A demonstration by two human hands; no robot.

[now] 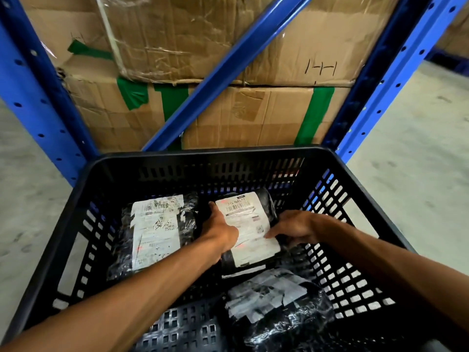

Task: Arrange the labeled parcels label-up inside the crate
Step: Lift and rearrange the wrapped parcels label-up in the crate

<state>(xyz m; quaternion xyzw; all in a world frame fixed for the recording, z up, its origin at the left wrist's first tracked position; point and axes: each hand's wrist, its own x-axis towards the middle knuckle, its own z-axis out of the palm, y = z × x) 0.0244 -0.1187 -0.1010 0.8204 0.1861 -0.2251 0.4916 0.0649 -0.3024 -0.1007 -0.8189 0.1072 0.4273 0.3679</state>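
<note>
A black slotted plastic crate [76, 214] fills the lower view. Three black-wrapped parcels lie inside, white labels facing up. One parcel [154, 232] lies at the far left. A second parcel [248, 224] lies at the far middle, and both hands are on it. My left hand [220, 227] grips its left edge, with fingers reaching along the far side. My right hand [294, 228] presses on its right edge, fingers on the label. A third parcel [274, 301] with a crumpled label sits near the front right, partly under the second.
Blue steel racking [228, 72] with a diagonal brace stands right behind the crate. Stacked cardboard boxes [253, 113] with green tape sit on it. Grey concrete floor [418, 148] shows to both sides. Bare crate floor [177, 323] shows at the front left.
</note>
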